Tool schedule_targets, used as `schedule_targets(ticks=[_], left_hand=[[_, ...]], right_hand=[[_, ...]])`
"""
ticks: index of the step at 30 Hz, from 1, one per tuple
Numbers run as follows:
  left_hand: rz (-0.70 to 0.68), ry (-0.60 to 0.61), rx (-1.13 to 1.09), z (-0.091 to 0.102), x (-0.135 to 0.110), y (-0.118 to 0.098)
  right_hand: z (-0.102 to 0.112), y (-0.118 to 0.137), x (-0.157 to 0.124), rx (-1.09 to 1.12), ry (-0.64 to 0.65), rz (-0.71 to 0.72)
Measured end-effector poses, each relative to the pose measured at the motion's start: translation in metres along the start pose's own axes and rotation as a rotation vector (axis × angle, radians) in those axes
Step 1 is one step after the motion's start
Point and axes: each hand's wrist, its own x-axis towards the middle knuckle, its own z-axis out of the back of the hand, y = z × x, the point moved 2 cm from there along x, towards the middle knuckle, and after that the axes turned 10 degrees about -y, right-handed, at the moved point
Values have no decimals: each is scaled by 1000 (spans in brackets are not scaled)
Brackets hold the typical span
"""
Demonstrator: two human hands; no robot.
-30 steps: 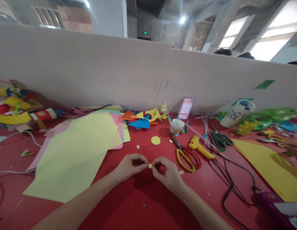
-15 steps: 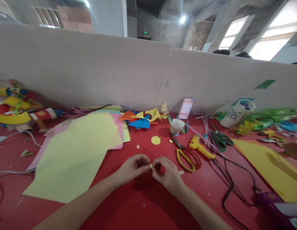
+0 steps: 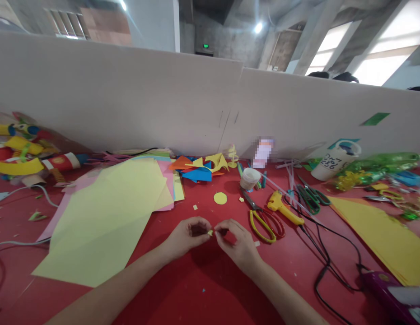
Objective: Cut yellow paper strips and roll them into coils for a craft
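Observation:
My left hand (image 3: 189,235) pinches a tiny pale yellow folded paper piece (image 3: 210,233) between thumb and forefinger. Just to its right, my right hand (image 3: 239,243) is curled with thumb and forefinger tips slightly apart and nothing visible between them. The tips sit close to the paper piece without clearly touching it. Beyond my hands lie a yellow paper circle (image 3: 220,198), a small pale square scrap (image 3: 195,207) and another little yellow paper shape (image 3: 241,199). Scissors with yellow and red handles (image 3: 263,225) rest to the right of my right hand.
Large yellow paper sheets (image 3: 105,216) cover the left of the red table (image 3: 203,271). To the right are a yellow glue gun (image 3: 285,208), black cables (image 3: 327,257), green-handled scissors (image 3: 308,198) and orange-yellow sheets (image 3: 375,230). A white cup (image 3: 250,178) stands at the back, before a white partition (image 3: 128,95).
My right fingertips have come away from the small paper piece and parted slightly. The piece stays in my left fingers, shifted a little left. At far right, a dark shape has gone from the yellow sheets.

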Motion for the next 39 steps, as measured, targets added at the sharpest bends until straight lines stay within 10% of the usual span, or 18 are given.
schedule_targets(ticks=[39], left_hand=[[66,-40,28,-2,-1,4]], right_hand=[[-3,-1,-1,-64,66,46]])
